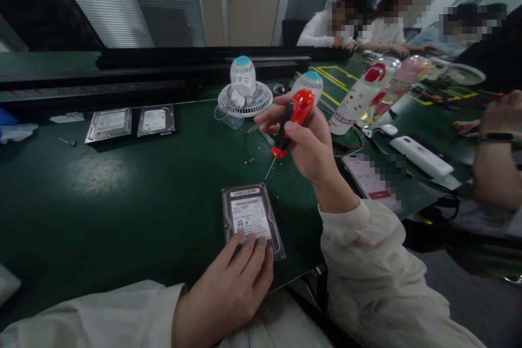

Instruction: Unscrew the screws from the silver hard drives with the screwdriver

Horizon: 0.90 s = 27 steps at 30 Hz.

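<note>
A hard drive (pixel 252 212) with a white label lies face up on the green table near its front edge. My left hand (pixel 240 277) rests on the lower part of the drive with fingers stretched out, holding it against the table without gripping. In my right hand (pixel 312 144) is a red and black screwdriver (pixel 283 133), tilted, its handle pinched between thumb and fingers. The shaft's tip meets the drive's upper right corner. A thin metal piece (pixel 253 128) shows by the fingers of that hand; I cannot tell what it is. Several small screws (pixel 251 160) are scattered beyond the drive.
Two more hard drives (pixel 109 121) lie at the back left. A white fan (pixel 244 92) stands at the back, a second partly hidden by my right hand. On the right are bottles (pixel 361 95), a phone (pixel 371 180), a white power bank (pixel 422 156) and cables. Other people sit around the table.
</note>
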Each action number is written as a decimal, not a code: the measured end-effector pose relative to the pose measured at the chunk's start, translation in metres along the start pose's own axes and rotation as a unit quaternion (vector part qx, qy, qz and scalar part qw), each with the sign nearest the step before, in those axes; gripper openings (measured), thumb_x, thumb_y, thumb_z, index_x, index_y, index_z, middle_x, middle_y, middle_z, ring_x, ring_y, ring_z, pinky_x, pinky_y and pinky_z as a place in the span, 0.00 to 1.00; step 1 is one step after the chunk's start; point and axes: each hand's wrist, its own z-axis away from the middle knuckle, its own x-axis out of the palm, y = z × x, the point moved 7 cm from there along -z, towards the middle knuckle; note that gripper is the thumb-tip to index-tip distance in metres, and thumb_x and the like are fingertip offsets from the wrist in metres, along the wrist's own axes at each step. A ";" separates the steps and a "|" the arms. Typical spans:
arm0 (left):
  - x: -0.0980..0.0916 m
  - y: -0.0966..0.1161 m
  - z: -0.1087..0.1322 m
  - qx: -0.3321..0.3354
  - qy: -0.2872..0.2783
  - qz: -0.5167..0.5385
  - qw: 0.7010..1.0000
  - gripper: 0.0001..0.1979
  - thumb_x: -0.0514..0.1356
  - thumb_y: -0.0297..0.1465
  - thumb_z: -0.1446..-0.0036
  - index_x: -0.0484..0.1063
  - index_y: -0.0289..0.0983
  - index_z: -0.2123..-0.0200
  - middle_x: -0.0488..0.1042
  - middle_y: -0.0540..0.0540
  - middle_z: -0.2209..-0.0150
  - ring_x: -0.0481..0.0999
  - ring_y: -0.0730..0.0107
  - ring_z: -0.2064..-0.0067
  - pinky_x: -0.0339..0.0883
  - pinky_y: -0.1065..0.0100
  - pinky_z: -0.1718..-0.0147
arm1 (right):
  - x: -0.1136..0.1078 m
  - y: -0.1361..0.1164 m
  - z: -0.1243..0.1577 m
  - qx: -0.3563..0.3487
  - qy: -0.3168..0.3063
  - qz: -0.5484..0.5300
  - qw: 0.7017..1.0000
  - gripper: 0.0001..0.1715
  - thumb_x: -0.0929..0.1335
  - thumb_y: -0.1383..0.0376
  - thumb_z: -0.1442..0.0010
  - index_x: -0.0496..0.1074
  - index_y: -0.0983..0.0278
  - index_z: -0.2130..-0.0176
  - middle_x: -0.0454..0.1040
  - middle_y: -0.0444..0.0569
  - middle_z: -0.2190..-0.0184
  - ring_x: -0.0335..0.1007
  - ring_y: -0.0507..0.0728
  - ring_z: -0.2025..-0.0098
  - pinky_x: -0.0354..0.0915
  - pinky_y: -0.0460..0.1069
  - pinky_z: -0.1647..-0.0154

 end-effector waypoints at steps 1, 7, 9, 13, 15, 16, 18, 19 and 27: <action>0.000 -0.001 0.000 -0.001 0.001 0.001 1.000 0.17 0.50 0.29 0.33 0.72 0.30 0.47 0.78 0.38 0.49 0.75 0.55 0.47 0.57 0.51 0.41 | 0.000 -0.002 0.000 -0.010 0.004 0.005 1.000 0.17 0.71 0.58 0.41 0.68 0.57 0.52 0.79 0.44 0.59 0.77 0.53 0.57 0.74 0.53 0.50; 0.002 -0.003 -0.003 -0.006 -0.007 0.007 1.000 0.17 0.50 0.29 0.32 0.72 0.31 0.47 0.78 0.39 0.49 0.75 0.57 0.48 0.59 0.52 0.43 | 0.000 -0.003 0.000 0.000 0.023 0.037 0.999 0.13 0.71 0.59 0.40 0.66 0.58 0.58 0.79 0.43 0.59 0.76 0.52 0.56 0.72 0.54 0.47; 0.002 -0.004 -0.003 -0.007 -0.008 0.006 1.000 0.17 0.50 0.29 0.32 0.71 0.31 0.46 0.78 0.39 0.48 0.75 0.57 0.47 0.59 0.52 0.43 | -0.003 -0.001 0.000 0.012 0.021 0.018 1.000 0.20 0.72 0.58 0.42 0.65 0.58 0.53 0.78 0.44 0.54 0.75 0.53 0.54 0.72 0.55 0.45; 0.003 -0.005 -0.004 -0.014 -0.009 0.006 1.000 0.17 0.50 0.29 0.32 0.72 0.31 0.46 0.78 0.39 0.48 0.75 0.56 0.47 0.58 0.51 0.42 | -0.006 0.006 -0.003 0.037 -0.001 -0.030 0.999 0.27 0.70 0.58 0.43 0.64 0.59 0.45 0.75 0.48 0.47 0.75 0.55 0.51 0.71 0.56 0.43; 0.005 -0.007 -0.004 -0.021 -0.012 0.010 1.000 0.16 0.50 0.28 0.33 0.71 0.31 0.46 0.78 0.39 0.47 0.75 0.56 0.46 0.57 0.51 0.42 | -0.007 0.007 -0.005 0.039 0.000 -0.009 0.999 0.23 0.69 0.58 0.41 0.65 0.59 0.48 0.77 0.47 0.50 0.75 0.55 0.53 0.71 0.57 0.42; 0.005 -0.008 -0.004 -0.023 -0.012 0.010 1.000 0.16 0.51 0.27 0.33 0.71 0.31 0.47 0.78 0.39 0.47 0.75 0.56 0.46 0.57 0.51 0.42 | -0.007 0.006 -0.007 0.034 0.003 0.013 0.999 0.20 0.69 0.58 0.41 0.65 0.58 0.50 0.77 0.46 0.53 0.76 0.55 0.53 0.71 0.58 0.42; 0.007 -0.009 -0.005 -0.022 -0.015 0.009 1.000 0.16 0.51 0.27 0.33 0.71 0.31 0.46 0.77 0.39 0.47 0.75 0.56 0.46 0.57 0.51 0.42 | -0.006 0.002 -0.010 0.019 0.006 0.056 0.998 0.17 0.71 0.58 0.41 0.65 0.57 0.54 0.78 0.43 0.59 0.76 0.54 0.55 0.71 0.59 0.42; 0.007 -0.010 -0.005 -0.020 -0.015 0.009 1.000 0.16 0.51 0.27 0.33 0.71 0.31 0.46 0.77 0.39 0.47 0.74 0.56 0.46 0.57 0.51 0.42 | -0.005 0.000 -0.012 0.014 0.002 0.070 0.997 0.17 0.72 0.58 0.42 0.64 0.57 0.56 0.78 0.42 0.62 0.77 0.54 0.56 0.72 0.59 0.43; 0.009 -0.017 -0.009 -0.023 -0.017 0.003 1.000 0.16 0.51 0.27 0.34 0.71 0.32 0.47 0.77 0.39 0.47 0.74 0.56 0.46 0.60 0.52 0.44 | -0.006 0.003 -0.024 0.047 -0.051 0.054 0.996 0.23 0.72 0.57 0.42 0.65 0.57 0.50 0.78 0.43 0.57 0.76 0.53 0.57 0.73 0.57 0.44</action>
